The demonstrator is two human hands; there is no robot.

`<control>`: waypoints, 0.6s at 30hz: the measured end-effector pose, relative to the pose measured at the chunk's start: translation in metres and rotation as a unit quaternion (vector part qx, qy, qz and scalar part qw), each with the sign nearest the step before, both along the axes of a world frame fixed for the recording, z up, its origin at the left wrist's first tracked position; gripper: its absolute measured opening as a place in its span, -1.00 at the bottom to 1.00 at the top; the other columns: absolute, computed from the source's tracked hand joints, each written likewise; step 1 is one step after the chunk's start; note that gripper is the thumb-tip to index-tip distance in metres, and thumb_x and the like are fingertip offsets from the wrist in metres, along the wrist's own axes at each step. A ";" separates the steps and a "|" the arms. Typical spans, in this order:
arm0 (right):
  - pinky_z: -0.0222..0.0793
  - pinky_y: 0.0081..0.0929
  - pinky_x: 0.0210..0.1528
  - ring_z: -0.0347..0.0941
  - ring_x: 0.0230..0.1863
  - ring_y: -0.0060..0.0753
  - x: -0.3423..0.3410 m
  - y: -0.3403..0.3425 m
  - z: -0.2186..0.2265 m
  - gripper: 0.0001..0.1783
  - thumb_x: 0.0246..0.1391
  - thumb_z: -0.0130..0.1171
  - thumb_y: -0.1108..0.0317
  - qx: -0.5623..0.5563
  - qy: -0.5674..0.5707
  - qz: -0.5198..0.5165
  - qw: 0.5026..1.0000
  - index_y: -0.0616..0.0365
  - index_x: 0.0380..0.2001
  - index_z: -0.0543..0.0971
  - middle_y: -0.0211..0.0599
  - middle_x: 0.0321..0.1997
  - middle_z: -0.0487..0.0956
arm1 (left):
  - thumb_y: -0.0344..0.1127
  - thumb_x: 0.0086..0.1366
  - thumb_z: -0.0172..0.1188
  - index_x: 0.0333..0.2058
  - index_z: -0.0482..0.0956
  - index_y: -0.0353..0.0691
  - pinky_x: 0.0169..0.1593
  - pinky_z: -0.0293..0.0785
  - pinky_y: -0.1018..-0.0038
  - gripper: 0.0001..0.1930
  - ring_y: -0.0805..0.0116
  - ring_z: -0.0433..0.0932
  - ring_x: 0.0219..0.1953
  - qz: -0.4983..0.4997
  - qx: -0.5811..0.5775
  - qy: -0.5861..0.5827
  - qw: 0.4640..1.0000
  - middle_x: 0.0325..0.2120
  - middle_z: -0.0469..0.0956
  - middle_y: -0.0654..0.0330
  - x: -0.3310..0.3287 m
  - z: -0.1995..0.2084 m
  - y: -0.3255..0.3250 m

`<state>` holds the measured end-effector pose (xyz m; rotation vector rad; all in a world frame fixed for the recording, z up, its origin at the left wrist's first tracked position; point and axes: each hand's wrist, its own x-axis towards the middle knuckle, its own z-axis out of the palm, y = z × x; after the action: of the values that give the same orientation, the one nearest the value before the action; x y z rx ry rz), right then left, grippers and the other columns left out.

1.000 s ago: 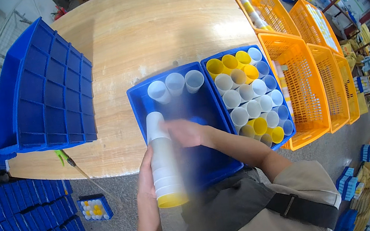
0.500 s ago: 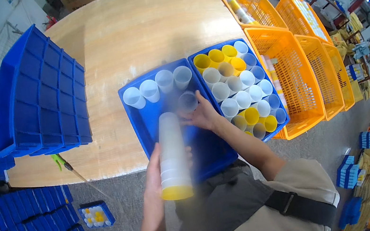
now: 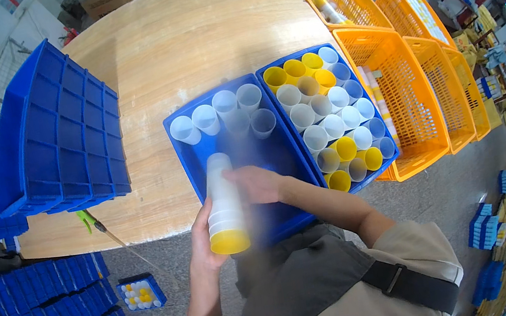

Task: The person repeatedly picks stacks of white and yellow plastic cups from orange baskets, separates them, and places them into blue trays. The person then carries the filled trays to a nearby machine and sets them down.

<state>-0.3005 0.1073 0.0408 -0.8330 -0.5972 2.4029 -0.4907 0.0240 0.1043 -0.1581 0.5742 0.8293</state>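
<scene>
My left hand (image 3: 203,236) is closed around a long stack of nested plastic cups (image 3: 223,205), whitish and translucent with a yellow one at the near end. The stack tilts over the left blue tray (image 3: 185,161). My right hand (image 3: 258,184) has its thumb on the far part of the stack; its other fingers are partly hidden and blurred. Several whitish cups (image 3: 224,102) stand mouth up along the far side of that tray, in two partial rows. Touching it on the right, a second blue tray (image 3: 262,81) is packed with white, clear and yellow cups (image 3: 346,147).
Tall stacked blue trays (image 3: 59,131) stand at the table's left. Orange baskets (image 3: 404,96) line the right side, some holding stacked cups. A green-handled tool (image 3: 94,222) lies at the near left table edge. More blue trays (image 3: 37,288) are piled on the floor.
My right hand has let go of a clear cup in the left tray's second row and moved back to the stack. Another cup now shows beside it. The stack has shifted slightly left.
</scene>
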 end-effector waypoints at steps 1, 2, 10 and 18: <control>0.20 -0.04 0.33 0.41 0.20 -0.17 -0.006 0.001 -0.001 -0.22 0.34 -0.11 -0.29 0.012 -0.023 -0.004 1.000 0.25 0.22 0.32 -0.07 0.19 0.47 | 0.15 0.49 -0.12 0.23 0.28 -0.45 -0.07 0.67 0.17 -0.30 -0.02 0.65 -0.13 -0.002 0.000 0.000 1.000 -0.08 0.57 -0.24 -0.004 -0.001 0.000; 0.20 -0.04 0.34 0.40 0.21 -0.16 -0.012 0.000 0.000 -0.20 0.33 -0.12 -0.30 0.024 -0.046 -0.008 0.999 0.26 0.24 0.30 -0.06 0.20 0.46 | 0.15 0.49 -0.12 0.23 0.28 -0.45 -0.07 0.67 0.17 -0.30 -0.03 0.65 -0.13 -0.005 0.000 0.001 1.000 -0.08 0.57 -0.24 -0.008 -0.003 -0.001; 0.16 -0.03 0.37 0.40 0.19 -0.14 -0.018 -0.009 0.002 -0.13 0.31 -0.16 -0.37 0.025 -0.047 0.022 0.998 0.20 0.31 0.24 -0.10 0.15 0.48 | 0.17 0.49 -0.16 0.26 0.22 -0.46 -0.07 0.67 0.15 -0.28 -0.05 0.64 -0.09 0.009 -0.005 0.025 1.000 -0.07 0.56 -0.23 -0.018 -0.006 -0.021; 0.29 0.03 0.24 0.40 0.21 -0.20 -0.030 -0.016 -0.005 -0.35 0.35 -0.01 -0.14 -0.094 0.019 0.010 0.995 0.12 0.27 0.30 -0.17 0.17 0.47 | 0.18 0.48 -0.12 0.23 0.25 -0.46 -0.09 0.67 0.11 -0.28 -0.07 0.64 -0.11 0.029 -0.003 0.055 0.998 -0.10 0.55 -0.21 -0.016 0.010 -0.035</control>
<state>-0.3308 0.0914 0.0359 -0.8607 -0.3701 2.5147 -0.5066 -0.0112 0.1145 -0.1350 0.6785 0.8972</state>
